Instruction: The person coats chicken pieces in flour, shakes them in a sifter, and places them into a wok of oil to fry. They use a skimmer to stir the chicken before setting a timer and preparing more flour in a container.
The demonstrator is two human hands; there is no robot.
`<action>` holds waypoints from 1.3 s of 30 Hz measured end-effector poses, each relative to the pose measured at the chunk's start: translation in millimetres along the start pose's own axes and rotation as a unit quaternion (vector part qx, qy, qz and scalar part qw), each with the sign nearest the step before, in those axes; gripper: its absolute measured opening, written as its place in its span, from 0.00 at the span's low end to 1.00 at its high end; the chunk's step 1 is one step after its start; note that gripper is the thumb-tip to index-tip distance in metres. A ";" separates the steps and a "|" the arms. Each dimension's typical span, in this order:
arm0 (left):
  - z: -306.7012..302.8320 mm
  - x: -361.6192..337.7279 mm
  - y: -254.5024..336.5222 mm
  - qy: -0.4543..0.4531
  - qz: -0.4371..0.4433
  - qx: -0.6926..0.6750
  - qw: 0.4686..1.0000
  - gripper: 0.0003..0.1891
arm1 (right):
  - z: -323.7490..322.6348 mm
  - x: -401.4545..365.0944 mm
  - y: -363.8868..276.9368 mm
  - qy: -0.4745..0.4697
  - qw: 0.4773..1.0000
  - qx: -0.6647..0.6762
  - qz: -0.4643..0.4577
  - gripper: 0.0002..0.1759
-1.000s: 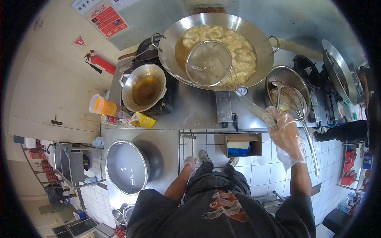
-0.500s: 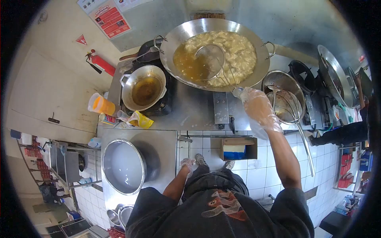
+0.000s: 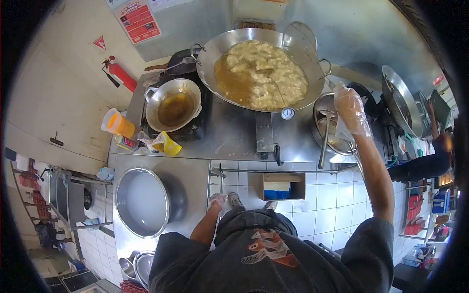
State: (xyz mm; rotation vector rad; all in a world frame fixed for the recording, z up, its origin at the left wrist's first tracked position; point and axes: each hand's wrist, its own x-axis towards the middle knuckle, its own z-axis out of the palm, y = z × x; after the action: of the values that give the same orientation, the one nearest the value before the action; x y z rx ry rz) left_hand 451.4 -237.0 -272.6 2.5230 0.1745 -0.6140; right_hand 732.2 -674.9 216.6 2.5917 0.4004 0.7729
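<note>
My right hand (image 3: 350, 106), in a clear plastic glove, is closed around the handle of a round wire skimmer (image 3: 300, 40). The skimmer is raised over the far right rim of a large metal wok (image 3: 207, 63). Pale, battered-looking food (image 3: 264, 68) fries in the wok's bubbling oil. A dial thermometer (image 3: 287, 113) sits at the near rim with its stem reaching into the wok. My left hand (image 3: 218, 199), also gloved, hangs low by the side table's edge with loosely spread fingers and nothing visible in it.
A smaller pan of dark oil (image 3: 174, 106) stands left of the wok. Nearby are an orange-filled jug (image 3: 118, 123) and a yellow packet (image 3: 167, 144). A metal bowl with utensils (image 3: 324, 100) sits under my right forearm. A large pot of whitish liquid (image 3: 142, 202) is at left. Another person (image 3: 425, 163) stands far right.
The skimmer has come up out of the oil and moved right, to the wok's far rim, with my right hand moving right and up. The thermometer is now visible. The view has shifted slightly.
</note>
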 end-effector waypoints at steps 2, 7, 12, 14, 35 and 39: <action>-8.6 0.0 7.8 -0.012 0.014 0.076 0.997 0.20 | 24.5 -3.9 2.6 -0.017 0.997 0.055 0.052 0.06; 66.6 48.7 -47.3 0.076 0.063 0.134 0.986 0.13 | 59.3 -10.1 -6.9 -0.042 0.989 0.129 0.056 0.07; 56.8 53.3 -42.4 -0.005 0.034 0.021 0.999 0.21 | 49.6 -1.3 -30.6 -0.054 0.979 0.182 0.077 0.10; 3.8 30.3 7.4 -0.036 0.037 0.091 0.995 0.21 | 34.7 -0.3 -31.8 -0.046 0.980 0.178 0.072 0.11; 1.4 27.2 35.0 -0.014 0.055 0.044 0.997 0.17 | 58.6 -33.8 40.8 0.138 0.984 -0.097 -0.049 0.08; 1.0 11.9 68.0 0.025 -0.031 0.048 0.998 0.17 | 60.2 -31.1 63.5 0.075 0.996 -0.004 -0.041 0.13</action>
State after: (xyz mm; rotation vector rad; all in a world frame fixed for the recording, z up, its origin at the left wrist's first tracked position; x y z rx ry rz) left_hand 478.0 -295.3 -247.0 2.6347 0.2483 -0.5979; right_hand 751.5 -760.2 185.3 2.5013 0.5442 0.9406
